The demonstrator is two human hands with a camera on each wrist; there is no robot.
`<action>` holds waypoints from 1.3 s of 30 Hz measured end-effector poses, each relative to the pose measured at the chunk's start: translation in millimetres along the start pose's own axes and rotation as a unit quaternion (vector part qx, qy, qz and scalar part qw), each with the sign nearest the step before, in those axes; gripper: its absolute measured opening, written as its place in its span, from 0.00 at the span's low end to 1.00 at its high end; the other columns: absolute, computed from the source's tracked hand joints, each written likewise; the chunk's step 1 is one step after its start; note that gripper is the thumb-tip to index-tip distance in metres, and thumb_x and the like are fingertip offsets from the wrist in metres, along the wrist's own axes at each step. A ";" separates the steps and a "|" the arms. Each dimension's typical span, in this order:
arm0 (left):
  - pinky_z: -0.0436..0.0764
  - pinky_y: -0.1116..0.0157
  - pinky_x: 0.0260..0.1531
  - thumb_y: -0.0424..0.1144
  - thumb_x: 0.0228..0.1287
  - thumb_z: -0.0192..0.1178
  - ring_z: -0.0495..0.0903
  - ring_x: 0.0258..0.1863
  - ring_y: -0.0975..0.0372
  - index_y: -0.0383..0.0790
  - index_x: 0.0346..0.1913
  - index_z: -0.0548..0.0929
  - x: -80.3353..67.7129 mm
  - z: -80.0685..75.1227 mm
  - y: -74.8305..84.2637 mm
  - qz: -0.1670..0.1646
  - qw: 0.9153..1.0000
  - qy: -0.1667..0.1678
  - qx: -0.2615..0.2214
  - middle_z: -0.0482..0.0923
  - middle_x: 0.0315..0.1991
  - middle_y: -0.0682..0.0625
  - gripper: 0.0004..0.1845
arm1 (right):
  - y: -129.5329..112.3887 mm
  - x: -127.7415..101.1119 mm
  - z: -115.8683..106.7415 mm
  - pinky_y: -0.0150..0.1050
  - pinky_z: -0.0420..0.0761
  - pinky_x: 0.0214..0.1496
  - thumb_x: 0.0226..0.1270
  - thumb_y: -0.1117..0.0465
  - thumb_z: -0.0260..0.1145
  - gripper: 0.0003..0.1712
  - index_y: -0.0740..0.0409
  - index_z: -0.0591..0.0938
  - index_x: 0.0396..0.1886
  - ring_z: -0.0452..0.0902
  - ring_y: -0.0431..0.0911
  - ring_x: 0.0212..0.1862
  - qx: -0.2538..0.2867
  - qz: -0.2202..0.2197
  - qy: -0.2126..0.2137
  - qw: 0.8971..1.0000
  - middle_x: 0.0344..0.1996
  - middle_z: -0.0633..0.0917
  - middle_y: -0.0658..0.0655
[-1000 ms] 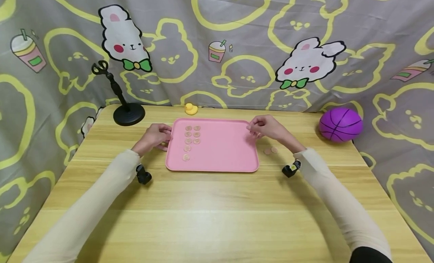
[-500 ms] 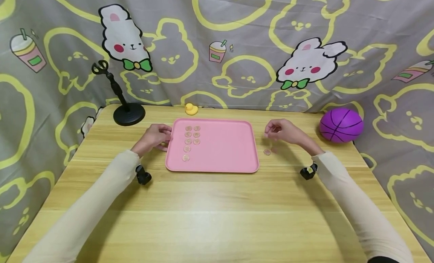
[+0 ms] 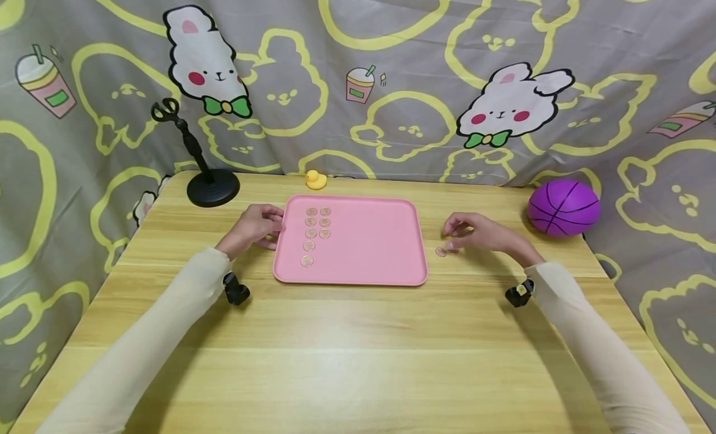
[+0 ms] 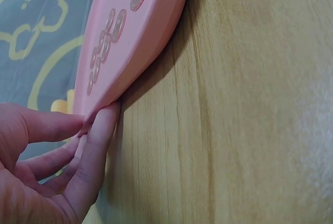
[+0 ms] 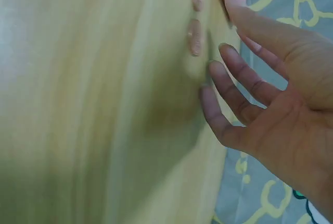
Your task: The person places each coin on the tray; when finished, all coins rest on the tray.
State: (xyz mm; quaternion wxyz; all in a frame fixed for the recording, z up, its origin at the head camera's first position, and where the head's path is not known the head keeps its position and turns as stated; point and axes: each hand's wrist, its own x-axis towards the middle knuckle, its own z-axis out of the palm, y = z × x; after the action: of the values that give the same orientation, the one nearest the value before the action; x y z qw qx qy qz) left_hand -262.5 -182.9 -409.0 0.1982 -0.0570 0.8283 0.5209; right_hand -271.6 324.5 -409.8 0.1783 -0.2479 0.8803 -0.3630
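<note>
- Bare right hand [image 3: 475, 232] sits low over the wooden table [image 3: 358, 347], right of the tray; fingers [image 5: 237, 86] loosely spread, palm open, gripping nothing.
- Two loose coins [image 5: 194, 37] lie on the table just ahead of those fingertips. Head view shows one coin clearly at the fingertips, the other mostly under the hand. Contact with the coins: can't tell.
- Left hand [image 3: 254, 226] is at the left edge of the pink tray [image 3: 369, 247]; thumb and fingers [image 4: 99, 135] press against the rim. Relaxed curl, not wrapped around it.
- Tray lies flat mid-table, between both hands.
- Eight coins in tray [image 3: 313, 232] are lined up in two columns near its left side: five in the left column, three in the right, lowest one set slightly apart.
- Yellow rubber duck [image 3: 316, 180] sits just behind the tray's far edge.
- Black stand [image 3: 208, 185] with a scissor-shaped top is at far left of the table.
- Purple ball [image 3: 562, 206] is at far right, well apart from the right hand.
- Grey cartoon-print cloth [image 3: 391, 79] backs the table.
</note>
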 end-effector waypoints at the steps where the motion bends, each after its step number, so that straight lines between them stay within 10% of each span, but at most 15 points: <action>1: 0.92 0.64 0.35 0.30 0.78 0.55 0.82 0.45 0.54 0.26 0.74 0.68 -0.1 -0.1 -0.1 0.001 1.000 -0.001 -0.001 0.73 0.62 0.32 0.26 | 0.8 -0.3 1.5 0.46 0.81 0.63 0.67 0.66 0.75 0.16 0.66 0.82 0.50 0.79 0.54 0.54 0.006 0.009 -0.009 1.000 0.48 0.84 0.63; 14: 0.92 0.64 0.34 0.30 0.78 0.55 0.83 0.42 0.57 0.27 0.73 0.69 -1.4 -0.7 -0.2 0.001 1.000 0.007 0.003 0.74 0.59 0.33 0.24 | 8.5 5.3 22.1 0.37 0.71 0.52 0.68 0.70 0.73 0.11 0.65 0.83 0.48 0.67 0.51 0.49 0.017 -0.024 0.001 1.000 0.47 0.77 0.64; 28: 0.92 0.64 0.35 0.30 0.77 0.55 0.82 0.43 0.56 0.27 0.73 0.69 -3.0 -1.1 -1.7 0.004 1.000 0.007 -0.004 0.74 0.59 0.34 0.25 | -4.5 23.0 20.1 0.30 0.81 0.32 0.70 0.70 0.71 0.05 0.65 0.81 0.36 0.79 0.47 0.31 -0.039 -0.029 0.076 0.996 0.31 0.84 0.60; 39: 0.92 0.62 0.36 0.28 0.76 0.54 0.83 0.42 0.56 0.25 0.72 0.69 -1.4 -3.7 -0.2 0.001 1.000 -0.013 -0.011 0.75 0.59 0.32 0.25 | -40.4 52.4 27.3 0.27 0.83 0.38 0.69 0.69 0.73 0.04 0.67 0.87 0.40 0.85 0.47 0.35 -0.025 -0.027 0.126 0.991 0.34 0.89 0.64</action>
State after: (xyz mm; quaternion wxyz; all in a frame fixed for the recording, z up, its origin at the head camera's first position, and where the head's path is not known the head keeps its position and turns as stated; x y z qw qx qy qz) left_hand -262.1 -186.4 -407.2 0.2076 -0.0515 0.8200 0.5309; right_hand -288.3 255.1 -405.8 0.0500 -0.2288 0.8974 -0.3739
